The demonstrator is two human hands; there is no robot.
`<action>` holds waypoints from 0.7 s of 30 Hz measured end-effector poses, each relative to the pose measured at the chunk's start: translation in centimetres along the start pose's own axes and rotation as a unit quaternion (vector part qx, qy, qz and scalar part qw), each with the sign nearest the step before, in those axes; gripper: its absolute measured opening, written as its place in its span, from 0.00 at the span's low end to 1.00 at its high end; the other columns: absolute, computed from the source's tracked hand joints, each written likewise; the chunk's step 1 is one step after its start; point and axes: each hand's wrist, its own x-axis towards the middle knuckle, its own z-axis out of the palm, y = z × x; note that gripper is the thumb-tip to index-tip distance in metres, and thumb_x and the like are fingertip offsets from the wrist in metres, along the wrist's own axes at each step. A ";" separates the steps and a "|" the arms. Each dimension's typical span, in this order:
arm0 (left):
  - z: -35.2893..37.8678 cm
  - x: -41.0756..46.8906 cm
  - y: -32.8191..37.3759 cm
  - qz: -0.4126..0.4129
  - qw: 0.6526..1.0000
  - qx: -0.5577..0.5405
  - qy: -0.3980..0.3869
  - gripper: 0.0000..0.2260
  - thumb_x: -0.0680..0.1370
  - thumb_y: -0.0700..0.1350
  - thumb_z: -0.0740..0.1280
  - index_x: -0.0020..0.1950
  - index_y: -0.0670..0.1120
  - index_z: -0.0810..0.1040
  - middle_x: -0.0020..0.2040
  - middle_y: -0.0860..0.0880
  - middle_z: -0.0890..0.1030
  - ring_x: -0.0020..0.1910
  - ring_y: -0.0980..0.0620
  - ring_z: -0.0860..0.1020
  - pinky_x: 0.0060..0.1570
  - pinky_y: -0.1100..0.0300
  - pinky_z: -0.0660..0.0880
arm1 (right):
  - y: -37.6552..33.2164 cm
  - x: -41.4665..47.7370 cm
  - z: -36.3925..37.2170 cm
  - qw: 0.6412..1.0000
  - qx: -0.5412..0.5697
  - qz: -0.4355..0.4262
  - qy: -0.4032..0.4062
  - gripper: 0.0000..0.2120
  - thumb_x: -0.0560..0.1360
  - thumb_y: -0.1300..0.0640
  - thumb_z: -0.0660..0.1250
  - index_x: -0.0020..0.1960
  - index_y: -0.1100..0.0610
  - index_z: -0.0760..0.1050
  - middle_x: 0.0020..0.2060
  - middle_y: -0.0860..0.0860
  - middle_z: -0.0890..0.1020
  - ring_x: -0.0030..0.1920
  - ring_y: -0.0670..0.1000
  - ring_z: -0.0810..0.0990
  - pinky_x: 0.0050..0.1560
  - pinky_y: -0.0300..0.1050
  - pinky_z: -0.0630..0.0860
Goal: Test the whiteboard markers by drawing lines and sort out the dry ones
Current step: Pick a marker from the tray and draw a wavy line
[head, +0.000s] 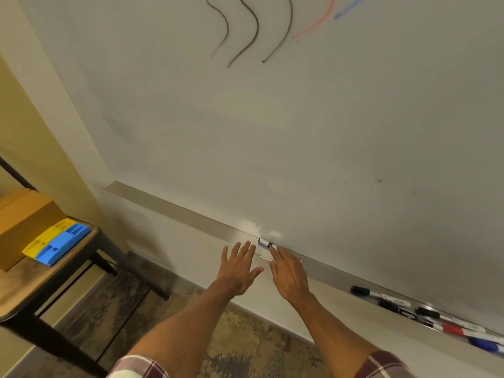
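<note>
A whiteboard fills the view, with three dark wavy lines, a red line and a blue stroke near its top. On the metal tray below it lies a white marker with a bluish end. My right hand reaches to it with straight fingers, fingertips touching its near end. My left hand hovers spread and flat just left of it, holding nothing. Several capped markers, black, red and blue, lie on the tray at the lower right.
A wooden table with black legs stands at the left, carrying a cardboard box and yellow and blue plastic trays. Patterned carpet covers the floor below the wall.
</note>
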 end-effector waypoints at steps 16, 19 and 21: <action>0.4 4.8 -1.2 0.012 0.999 -0.029 -0.011 0.32 0.81 0.65 0.43 0.81 0.49 0.46 0.81 0.50 0.46 0.79 0.48 0.44 0.76 0.42 0.40 | 1.3 5.2 2.8 0.999 -0.001 0.034 0.000 0.27 0.53 0.61 0.84 0.51 0.58 0.81 0.44 0.54 0.82 0.44 0.55 0.81 0.42 0.46 0.80; 0.4 5.0 -1.9 0.021 0.999 -0.031 -0.013 0.32 0.81 0.64 0.43 0.81 0.49 0.45 0.81 0.50 0.46 0.79 0.48 0.44 0.76 0.43 0.39 | 1.0 5.5 3.4 0.998 -0.018 0.054 -0.034 0.30 0.54 0.54 0.84 0.53 0.57 0.79 0.47 0.55 0.82 0.47 0.54 0.81 0.46 0.46 0.80; 0.1 5.3 -2.5 0.034 0.999 -0.023 -0.011 0.32 0.81 0.64 0.43 0.81 0.49 0.45 0.81 0.50 0.46 0.79 0.48 0.44 0.76 0.43 0.39 | 0.7 5.7 3.3 0.998 -0.013 0.059 -0.022 0.29 0.51 0.54 0.85 0.49 0.57 0.81 0.43 0.54 0.83 0.43 0.53 0.82 0.42 0.46 0.81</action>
